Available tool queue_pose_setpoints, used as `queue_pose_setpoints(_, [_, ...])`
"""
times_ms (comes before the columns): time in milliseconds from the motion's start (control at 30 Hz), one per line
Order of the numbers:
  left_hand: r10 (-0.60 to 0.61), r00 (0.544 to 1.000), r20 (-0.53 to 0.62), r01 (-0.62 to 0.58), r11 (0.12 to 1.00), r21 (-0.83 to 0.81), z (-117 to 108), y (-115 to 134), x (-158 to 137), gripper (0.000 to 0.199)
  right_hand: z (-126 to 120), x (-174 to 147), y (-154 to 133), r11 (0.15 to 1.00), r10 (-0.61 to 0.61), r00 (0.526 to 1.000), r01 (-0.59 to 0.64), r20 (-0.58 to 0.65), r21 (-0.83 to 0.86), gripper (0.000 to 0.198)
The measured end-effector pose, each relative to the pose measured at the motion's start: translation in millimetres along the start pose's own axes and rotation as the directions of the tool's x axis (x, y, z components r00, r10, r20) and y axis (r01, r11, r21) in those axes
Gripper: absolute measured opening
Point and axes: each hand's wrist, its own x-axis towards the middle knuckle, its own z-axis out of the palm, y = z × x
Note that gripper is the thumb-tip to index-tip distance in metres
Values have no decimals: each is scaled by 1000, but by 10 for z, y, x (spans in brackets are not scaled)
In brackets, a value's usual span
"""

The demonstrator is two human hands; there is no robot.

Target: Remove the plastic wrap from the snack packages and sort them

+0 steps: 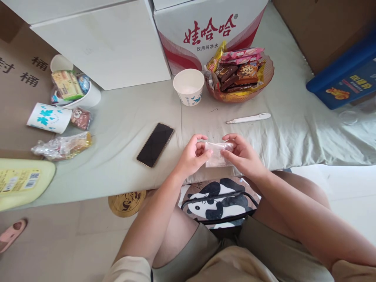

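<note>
Translucent wrapper (217,154) is pinched in the grip of your left hand (192,156) and right hand (244,156); handling seems unfinished; whether it is opened, you cannot tell.

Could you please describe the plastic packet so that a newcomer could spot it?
Find the red-and-white carton at the back of the pale cloth, then come forward past the white paper cup to the cloth's front edge. There, between the left hand and right hand, is a small translucent packet; unlike the phone and slim white tool nearby, it is held.
</note>
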Motion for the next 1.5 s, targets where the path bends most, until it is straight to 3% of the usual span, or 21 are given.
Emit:
queue_pose_setpoints(133, [-27,998,53,25,998,50,-1,-28,24,34,-7,2,4,999,-27,998,26,-61,-22,41])
queue_pose_setpoints(233, [2,999,44,-5,997,72,1,-53,43,26,-31,12,38,997,-4,1000,2,-24,-72,41])
queue_pose_setpoints(433, [17,999,45,-23,990,137,-3,-68,44,26,-53,25,53,953,-4,1000,7,9,-303,26])
queue_pose_setpoints(567, [-21,999,50,7,960,279,-11,-57,41,24,-35,21,24,956,-37,999,42,22,-290,26])
queue_pose_setpoints(667, [3,999,47,-16,964,267,-15,-45,41,26,-47,34,32,956,-51,998,57,29,-287,27])
queue_pose_setpoints(967, [27,998,60,-39,976,212,42,-25,53,25,-175,57,-9,955,-134,980,89,-144,-283,26])
queue_pose_setpoints(1133, [40,999,5,-40,969,243,35,12,39,23,-276,69,-9,925,-237,884,79,-403,-372,18])
queue_pose_setpoints(1267, [69,997,18,-71,962,263,40,59,26,23,-203,258,-234,826,-341,874,102,-347,-554,20])
queue_pose_setpoints(1367, [96,995,33,-101,963,250,47,96,33,20,-19,560,-616,674,-496,837,203,-231,-711,28])
queue_pose_setpoints(1433, [114,992,51,-123,958,259,45,118,45,20,145,846,-911,557,-609,774,262,-172,-788,32])
queue_pose_setpoints(1467, [122,991,60,-134,953,271,41,128,50,20,232,1013,-1044,493,-633,765,277,-121,-825,33])
queue_pose_setpoints(1500, [132,989,66,-146,947,287,36,139,53,20,320,1194,-1154,431,-616,786,277,-56,-859,33])
